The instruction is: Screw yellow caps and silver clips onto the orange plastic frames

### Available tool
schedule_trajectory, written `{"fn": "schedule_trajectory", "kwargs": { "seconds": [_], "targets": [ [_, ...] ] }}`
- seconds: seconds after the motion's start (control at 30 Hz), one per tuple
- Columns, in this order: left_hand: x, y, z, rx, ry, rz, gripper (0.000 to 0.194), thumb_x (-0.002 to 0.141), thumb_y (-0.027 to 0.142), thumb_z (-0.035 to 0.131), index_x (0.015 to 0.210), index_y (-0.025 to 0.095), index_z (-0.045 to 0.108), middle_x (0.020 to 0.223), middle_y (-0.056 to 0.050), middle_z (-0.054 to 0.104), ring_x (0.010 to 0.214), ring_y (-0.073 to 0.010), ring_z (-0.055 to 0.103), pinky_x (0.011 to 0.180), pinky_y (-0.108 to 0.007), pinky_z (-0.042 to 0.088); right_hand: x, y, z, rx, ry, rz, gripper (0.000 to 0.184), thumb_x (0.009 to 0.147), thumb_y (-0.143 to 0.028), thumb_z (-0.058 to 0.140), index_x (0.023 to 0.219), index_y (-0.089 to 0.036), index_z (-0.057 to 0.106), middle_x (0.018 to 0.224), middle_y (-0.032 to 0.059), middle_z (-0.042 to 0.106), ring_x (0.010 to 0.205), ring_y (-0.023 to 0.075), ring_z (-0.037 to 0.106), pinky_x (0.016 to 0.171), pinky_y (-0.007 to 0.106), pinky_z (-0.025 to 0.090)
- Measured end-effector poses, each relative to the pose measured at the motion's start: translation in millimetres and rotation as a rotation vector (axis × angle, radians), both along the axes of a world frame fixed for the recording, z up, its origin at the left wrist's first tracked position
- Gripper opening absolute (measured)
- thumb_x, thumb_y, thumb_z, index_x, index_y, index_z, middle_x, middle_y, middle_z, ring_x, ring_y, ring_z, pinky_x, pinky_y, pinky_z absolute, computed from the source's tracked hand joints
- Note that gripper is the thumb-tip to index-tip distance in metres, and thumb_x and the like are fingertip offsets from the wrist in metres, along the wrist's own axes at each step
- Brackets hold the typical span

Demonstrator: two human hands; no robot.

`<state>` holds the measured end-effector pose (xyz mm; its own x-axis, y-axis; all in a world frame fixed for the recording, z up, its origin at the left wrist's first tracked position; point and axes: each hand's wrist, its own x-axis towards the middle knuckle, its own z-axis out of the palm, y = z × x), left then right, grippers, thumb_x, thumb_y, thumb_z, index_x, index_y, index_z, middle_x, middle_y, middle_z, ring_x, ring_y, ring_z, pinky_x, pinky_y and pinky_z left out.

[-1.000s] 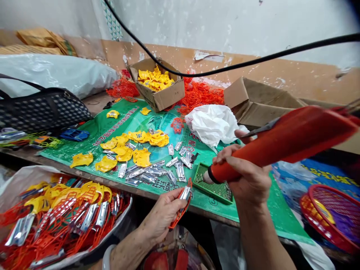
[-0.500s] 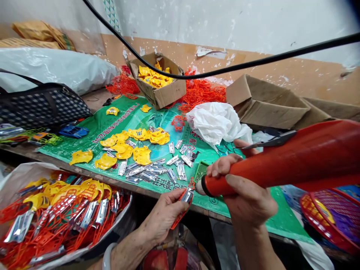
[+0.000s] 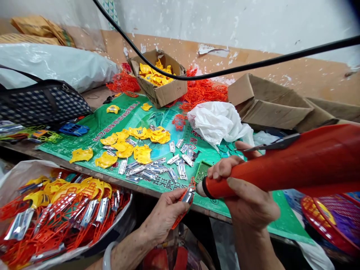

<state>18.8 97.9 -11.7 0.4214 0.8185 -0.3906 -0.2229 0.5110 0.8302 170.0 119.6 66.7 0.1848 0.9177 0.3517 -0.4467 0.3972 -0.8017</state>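
Note:
In the head view, my left hand pinches a red plastic part at the table's front edge. A shiny silver plate lies on that part under my thumb. My right hand is wrapped round a thick red power screwdriver, held nearly level. Its pale nose meets the far end of the red part; the bit itself is too small to make out. Behind the nose is a green perforated tray, partly hidden by my right hand. Loose silver plates and yellow plastic pieces lie on the green sheet.
A white-lined container full of red, yellow and silver pieces stands at lower left. Farther back are a cardboard box of yellow pieces, a white plastic bag and an open carton. A black cable hangs across the view.
The screwdriver's nose has left the green tray and come left against the red part in my left hand. Over the last half second both hands stay almost in place.

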Motion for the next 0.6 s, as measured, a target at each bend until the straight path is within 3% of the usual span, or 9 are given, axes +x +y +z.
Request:
{"fn": "schedule_trajectory", "kwargs": {
  "seconds": [0.23,0.6],
  "targets": [
    [0.2,-1.8,2.0,0.063,0.047,-0.012,0.011,0.071,0.016,0.057,0.080,0.016,0.062,0.069,0.004,0.042,0.065,-0.0113,0.028,0.060,-0.026,0.022,1.1,-3.4,0.8,0.012,-0.001,-0.012,0.047,0.070,-0.009,0.067,0.111,-0.030,0.060,0.071,-0.0045,0.062,0.066,0.0129,0.057,0.067,0.033,0.052],
    [3.0,-3.5,4.4,0.120,0.046,-0.030,0.011,0.071,0.019,0.057,0.080,0.016,0.064,0.076,0.002,0.050,0.072,-0.0140,0.038,0.067,-0.025,0.031,0.4,-9.0,-0.4,-0.029,-0.081,-0.036,0.049,0.071,-0.013,0.070,0.114,-0.031,0.057,0.071,-0.0061,0.062,0.064,0.0130,0.058,0.068,0.033,0.053]
  ]
}}
